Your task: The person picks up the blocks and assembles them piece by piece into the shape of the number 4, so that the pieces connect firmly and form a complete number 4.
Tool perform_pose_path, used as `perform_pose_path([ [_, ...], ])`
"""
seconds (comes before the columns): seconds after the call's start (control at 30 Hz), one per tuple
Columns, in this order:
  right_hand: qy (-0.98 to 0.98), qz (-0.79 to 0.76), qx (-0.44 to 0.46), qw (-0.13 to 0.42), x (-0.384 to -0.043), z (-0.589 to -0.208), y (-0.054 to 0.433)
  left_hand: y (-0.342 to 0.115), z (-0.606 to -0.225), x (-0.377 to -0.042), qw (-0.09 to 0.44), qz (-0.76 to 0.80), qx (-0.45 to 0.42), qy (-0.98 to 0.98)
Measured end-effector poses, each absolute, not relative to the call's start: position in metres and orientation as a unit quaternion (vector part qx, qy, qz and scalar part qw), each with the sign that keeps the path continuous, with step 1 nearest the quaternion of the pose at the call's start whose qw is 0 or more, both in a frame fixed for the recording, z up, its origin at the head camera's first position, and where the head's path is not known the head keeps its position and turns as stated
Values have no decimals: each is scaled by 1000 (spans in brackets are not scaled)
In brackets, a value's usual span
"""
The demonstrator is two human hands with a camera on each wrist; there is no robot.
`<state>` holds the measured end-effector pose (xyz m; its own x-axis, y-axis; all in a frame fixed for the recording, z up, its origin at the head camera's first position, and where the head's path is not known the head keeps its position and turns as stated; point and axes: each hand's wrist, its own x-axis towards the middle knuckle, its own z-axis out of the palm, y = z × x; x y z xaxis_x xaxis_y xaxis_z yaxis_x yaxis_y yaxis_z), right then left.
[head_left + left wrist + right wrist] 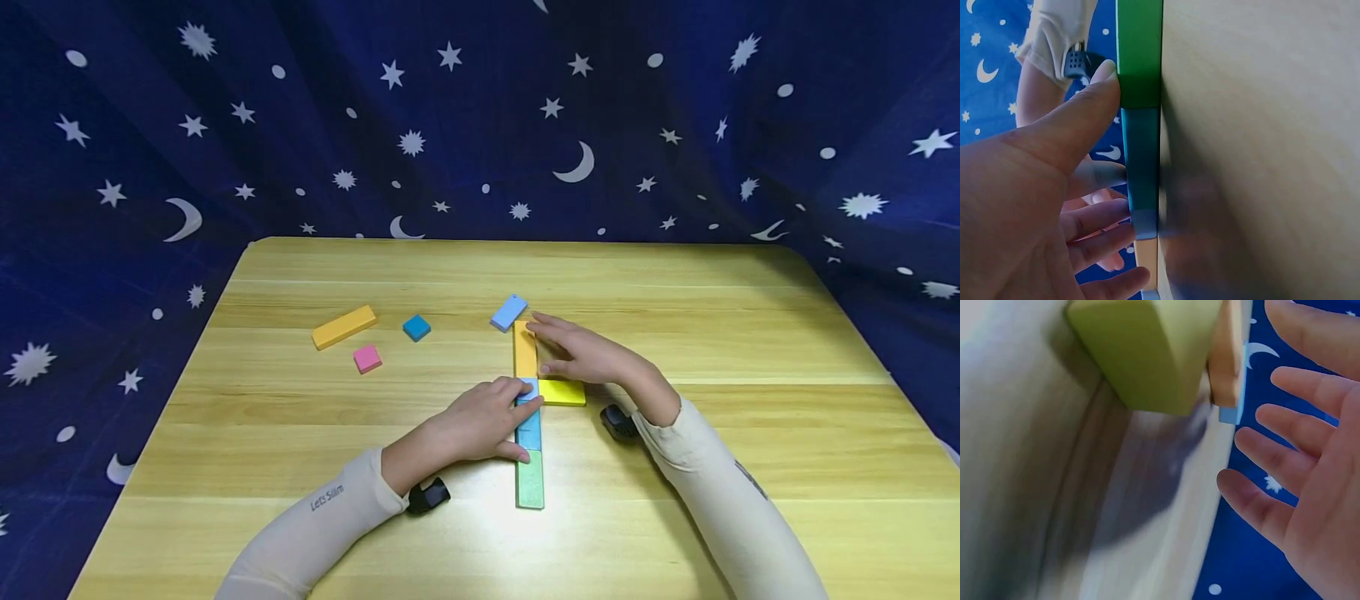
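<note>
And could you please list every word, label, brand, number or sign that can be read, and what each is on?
"Let's Slim" on the left sleeve; the second word is small, so that reading is tentative.
Dark marking on the right sleeve: too slanted and small to read.
Blocks: no readable text.

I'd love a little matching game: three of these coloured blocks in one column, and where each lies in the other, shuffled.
Blocks
1. Pink square block
2. Yellow rectangular block
3. Green rectangular block

Places in the head view
A. Sticking out rightward from the straight row of blocks
B. At that row's near end
C. Apart from the row, off to its left

Pairs: 1-C, 2-A, 3-B
</note>
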<state>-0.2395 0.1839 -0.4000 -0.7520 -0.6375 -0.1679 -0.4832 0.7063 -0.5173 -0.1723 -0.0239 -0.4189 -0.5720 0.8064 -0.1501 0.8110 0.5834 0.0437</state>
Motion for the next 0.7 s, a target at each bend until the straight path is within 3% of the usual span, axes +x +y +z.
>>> perform_pose_path([
  [0.4, 900, -180, -365, 158, -215, -402, 193, -25, -420, -173, 85, -7, 448, 890],
  [0.7, 900, -181, -348, 187, -208, -406, 190, -24, -419, -173, 83, -3, 451, 889],
])
